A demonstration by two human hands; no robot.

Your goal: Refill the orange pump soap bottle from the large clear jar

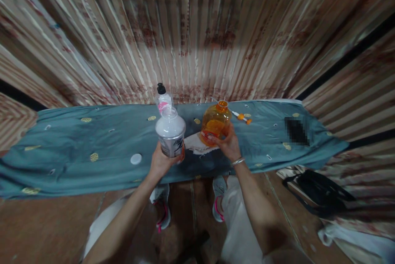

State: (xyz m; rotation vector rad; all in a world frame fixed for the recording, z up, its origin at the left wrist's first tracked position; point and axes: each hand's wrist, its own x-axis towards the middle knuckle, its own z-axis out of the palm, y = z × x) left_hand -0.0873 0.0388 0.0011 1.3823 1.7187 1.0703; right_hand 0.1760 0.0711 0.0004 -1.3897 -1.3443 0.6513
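Note:
My left hand is wrapped round the lower part of a clear plastic bottle with a silver-grey label; its open neck points up. My right hand grips a wide amber bottle, thumb across its front near a red label. No cap sits on the amber bottle's mouth. A white cloth lies between the two bottles, partly under the amber one. Behind the left bottle stands a clear bottle with a black top and a pink label. A white round cap lies left of my left hand.
A white and orange syringe-like tool lies right of the amber bottle. A blurred-out dark object is at the table's right end. The table has a teal patterned cloth. Curtains hang behind. A black bag rests at lower right.

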